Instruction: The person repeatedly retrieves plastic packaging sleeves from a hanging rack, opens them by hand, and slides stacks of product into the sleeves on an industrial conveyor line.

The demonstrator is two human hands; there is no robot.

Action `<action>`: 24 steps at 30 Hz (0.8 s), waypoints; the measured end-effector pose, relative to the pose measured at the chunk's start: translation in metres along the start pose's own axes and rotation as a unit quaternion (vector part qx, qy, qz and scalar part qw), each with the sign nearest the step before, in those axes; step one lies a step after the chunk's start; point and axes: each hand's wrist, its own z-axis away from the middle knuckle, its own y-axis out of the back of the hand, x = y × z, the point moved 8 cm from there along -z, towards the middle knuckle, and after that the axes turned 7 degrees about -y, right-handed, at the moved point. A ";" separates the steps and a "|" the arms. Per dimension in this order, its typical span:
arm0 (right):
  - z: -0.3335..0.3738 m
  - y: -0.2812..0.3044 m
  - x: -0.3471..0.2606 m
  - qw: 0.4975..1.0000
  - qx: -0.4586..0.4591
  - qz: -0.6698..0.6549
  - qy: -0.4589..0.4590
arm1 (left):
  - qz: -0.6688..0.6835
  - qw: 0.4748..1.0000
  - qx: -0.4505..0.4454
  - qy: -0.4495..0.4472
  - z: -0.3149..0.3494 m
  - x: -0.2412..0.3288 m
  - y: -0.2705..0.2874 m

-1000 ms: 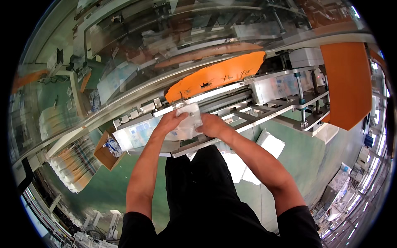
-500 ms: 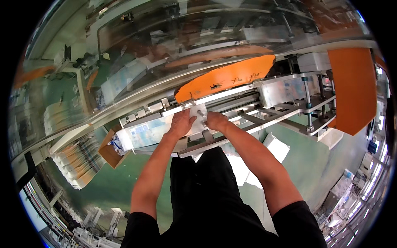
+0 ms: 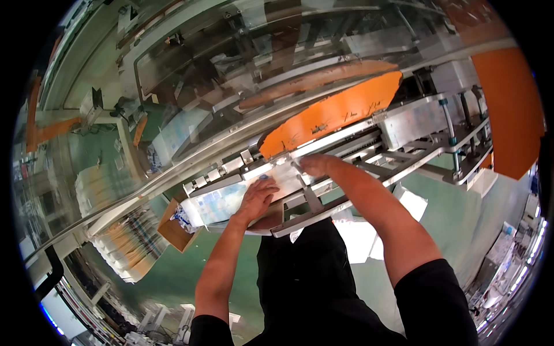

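— Where are the person's 2 hands relative to the orange guard (image 3: pixel 332 112)?

— Both sit just below its lower edge, on the metal feed rack (image 3: pixel 369 164) of the packing machine. The left hand (image 3: pixel 257 199) lies below the guard's left end, palm down with fingers spread flat, pressing on a white plastic-wrapped pack (image 3: pixel 283 179); it is not closed around anything. The right hand (image 3: pixel 314 165) is directly under the guard's left half, at the far edge of that same pack, its fingers curled toward the pack (whether they actually pinch the wrapping cannot be told from this view).

— And the pack itself?

— It lies flat on the rack between the 2 hands, just under the guard's lower left tip. To its left, farther from the guard, a longer row of bluish-white packs (image 3: pixel 216 203) rests in the same channel, touching or nearly touching it.

— Anything else near the guard?

— A small brown cardboard box (image 3: pixel 173 228) hangs off the rack's end, well to the lower left of the guard. Farther in that direction stand stacks of bundled flat wrappers (image 3: pixel 124 245) on the green floor (image 3: pixel 167 277). Above the guard runs the machine's clear cover (image 3: pixel 242 63)
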 end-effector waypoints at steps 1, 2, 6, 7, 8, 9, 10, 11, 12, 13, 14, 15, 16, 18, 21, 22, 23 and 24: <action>-0.002 0.008 0.001 0.999 0.021 0.042 0.014 | -0.002 1.000 0.019 0.003 0.003 -0.004 0.009; 0.002 0.013 0.003 0.995 0.043 0.084 0.026 | -0.009 0.999 0.042 0.014 0.011 -0.005 0.018; 0.019 0.004 -0.001 0.997 -0.019 -0.037 -0.061 | -0.004 0.991 0.101 0.089 0.058 -0.022 0.049; 0.043 0.015 -0.024 0.989 -0.045 -0.089 -0.112 | 0.000 0.985 0.112 0.133 0.081 -0.032 0.055; 0.047 0.014 -0.015 0.989 -0.047 -0.102 -0.094 | 0.012 0.982 0.111 0.150 0.079 -0.033 0.057; 0.022 0.003 0.006 0.995 -0.004 -0.093 0.020 | 0.020 0.979 0.127 0.161 0.077 -0.034 0.062; 0.026 0.004 0.001 0.993 0.000 -0.111 0.043 | 0.029 0.971 0.145 0.187 0.089 -0.039 0.064; 0.030 0.007 -0.002 0.990 0.004 -0.128 0.066 | 0.039 0.962 0.164 0.213 0.099 -0.042 0.063; 0.031 0.004 0.010 0.984 -0.020 -0.178 -0.011 | 0.048 0.958 0.184 0.214 0.104 -0.040 0.058; 0.042 0.010 0.001 0.971 -0.047 -0.220 -0.080 | 0.052 0.950 0.212 0.222 0.120 -0.044 0.055; 0.042 0.013 -0.008 0.970 -0.035 -0.229 -0.075 | 0.055 0.941 0.243 0.227 0.137 -0.047 0.054; 0.045 0.015 -0.018 0.969 -0.024 -0.235 -0.070 | 0.072 0.936 0.259 0.228 0.152 -0.052 0.045; 0.044 0.016 -0.023 0.967 -0.012 -0.246 -0.066 | 0.128 0.912 0.275 0.278 0.164 -0.054 0.036; 0.043 0.012 -0.023 0.945 -0.052 -0.317 -0.061 | 0.225 0.841 0.321 0.372 0.180 -0.044 0.022; 0.029 0.008 0.000 0.937 -0.008 -0.347 -0.031 | 0.083 0.875 0.358 0.314 0.196 -0.014 0.038; 0.015 0.008 0.021 0.955 0.041 -0.291 -0.035 | 0.016 0.892 0.350 0.287 0.193 -0.002 0.046; 0.005 0.009 0.037 0.961 0.071 -0.262 -0.042 | -0.047 0.903 0.337 0.262 0.195 0.007 0.052; 0.014 0.007 0.014 0.963 -0.008 -0.265 -0.051 | -0.045 0.894 0.337 0.291 0.227 0.010 0.046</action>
